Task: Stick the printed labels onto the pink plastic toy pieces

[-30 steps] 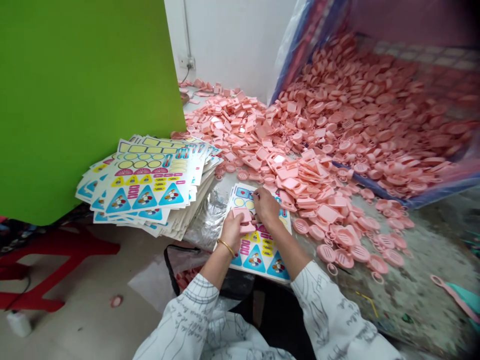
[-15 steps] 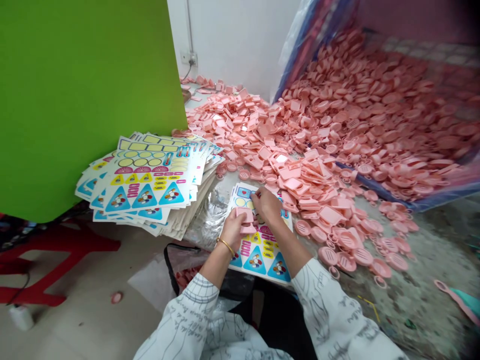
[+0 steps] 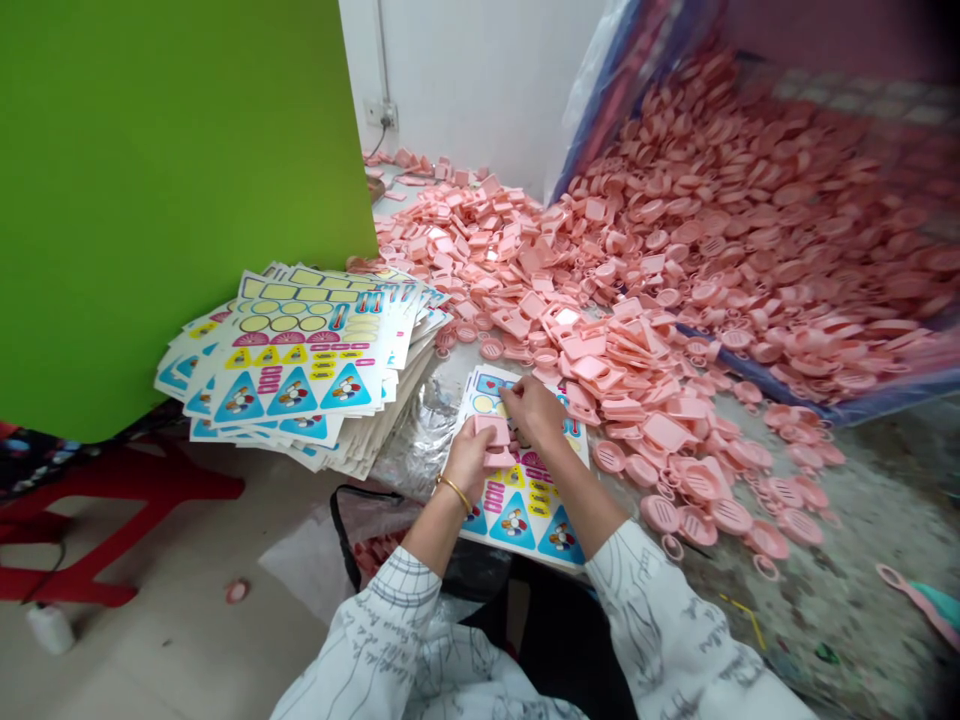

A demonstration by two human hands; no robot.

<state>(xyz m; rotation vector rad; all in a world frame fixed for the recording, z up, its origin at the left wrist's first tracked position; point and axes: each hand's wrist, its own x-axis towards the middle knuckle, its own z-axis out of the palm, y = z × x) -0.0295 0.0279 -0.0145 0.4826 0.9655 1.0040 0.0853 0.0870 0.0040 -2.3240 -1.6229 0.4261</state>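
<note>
My left hand (image 3: 466, 462) is closed on a pink plastic piece (image 3: 491, 432) with a flat, squarish face, and a second pink part shows just below it. Both are over a printed sticker sheet (image 3: 517, 520) lying in front of me. My right hand (image 3: 534, 408) reaches across the top of that sheet, its thumb and finger pinched at the edge of a blue sticker (image 3: 489, 384) with a red heart. How much of the sticker has lifted is hidden by the fingers.
Sticker sheets (image 3: 300, 340) are stacked at the left beside a green panel (image 3: 180, 200). Loose pink parts (image 3: 600, 350) heap across the table, spilling from a lined bin (image 3: 750, 220) at the right. A red stool (image 3: 150, 500) stands at lower left.
The whole view has shifted slightly. Both hands keep almost the same position over the sheet, the pink piece still in my left hand.
</note>
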